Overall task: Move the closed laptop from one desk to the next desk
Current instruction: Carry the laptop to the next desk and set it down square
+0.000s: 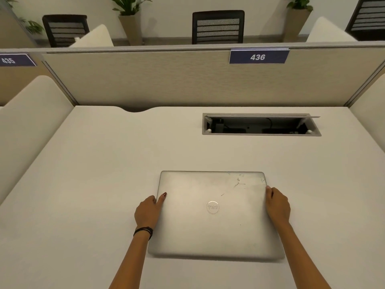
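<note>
Fingers (pixel 162 198) of the left hand (pixel 146 211) are curled down the laptop's (pixel 212 213) side edge with the thumb lying on the lid, and the right hand (pixel 278 205) is pressed against the opposite edge, so it's pinched between both, closed, lying flat on the desk (pixel 93 174).

Can't tell if any fingertips are actually under the base yet. That's my worry: a smooth metal lid squeezed only from the sides could slide out once it's in the air, probably the near end dropping first, since both hands sit toward the far half.

Also, past the fingers there's an open cable hatch (pixel 261 125), and side dividers (pixel 31 122) stand between this desk and the neighbours, so a low carry could clip one.
</note>
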`<state>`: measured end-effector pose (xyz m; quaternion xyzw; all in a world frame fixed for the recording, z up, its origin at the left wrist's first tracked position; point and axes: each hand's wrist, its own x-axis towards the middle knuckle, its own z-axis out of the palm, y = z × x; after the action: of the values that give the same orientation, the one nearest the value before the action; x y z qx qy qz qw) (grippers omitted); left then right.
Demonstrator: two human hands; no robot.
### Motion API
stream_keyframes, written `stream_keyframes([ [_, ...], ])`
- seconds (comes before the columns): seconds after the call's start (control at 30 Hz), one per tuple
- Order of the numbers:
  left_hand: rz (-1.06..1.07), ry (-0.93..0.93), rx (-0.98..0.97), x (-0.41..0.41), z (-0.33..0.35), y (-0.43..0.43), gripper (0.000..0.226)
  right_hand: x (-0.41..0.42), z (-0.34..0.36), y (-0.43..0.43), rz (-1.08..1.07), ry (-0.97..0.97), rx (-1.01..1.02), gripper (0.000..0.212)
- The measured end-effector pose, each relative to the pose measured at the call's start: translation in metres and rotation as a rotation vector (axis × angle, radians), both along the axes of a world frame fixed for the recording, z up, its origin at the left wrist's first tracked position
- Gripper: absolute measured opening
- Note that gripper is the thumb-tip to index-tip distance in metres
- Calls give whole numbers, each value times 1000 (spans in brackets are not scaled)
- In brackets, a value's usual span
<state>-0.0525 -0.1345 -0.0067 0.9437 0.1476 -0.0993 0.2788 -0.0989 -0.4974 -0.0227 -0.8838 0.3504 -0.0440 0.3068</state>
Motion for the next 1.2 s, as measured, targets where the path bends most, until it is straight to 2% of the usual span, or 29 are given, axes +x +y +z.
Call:
stream_keyframes([
  [0.4, -19, -37, 22, 5, 0, -1, 55, 8, 7, -3, 63, 60, -2, 44],
  [0.67, -37, -77, 12, -15, -5, 7, 53, -30, 7, 3, 97, 78, -91, 50],
  [0.8, -27, -140, 1, -44, -9, 12, 51, -62, -1, 10, 42, 44, -96, 49],
  [0.93, 45, -193, -32, -74, -13, 6, 45, -83, -4, 14, -40, -16, -8, 46],
  [1.2, 70, -228, -84, -94, -8, 9, 44, -102, -3, 25, -85, 21, -6, 44],
])
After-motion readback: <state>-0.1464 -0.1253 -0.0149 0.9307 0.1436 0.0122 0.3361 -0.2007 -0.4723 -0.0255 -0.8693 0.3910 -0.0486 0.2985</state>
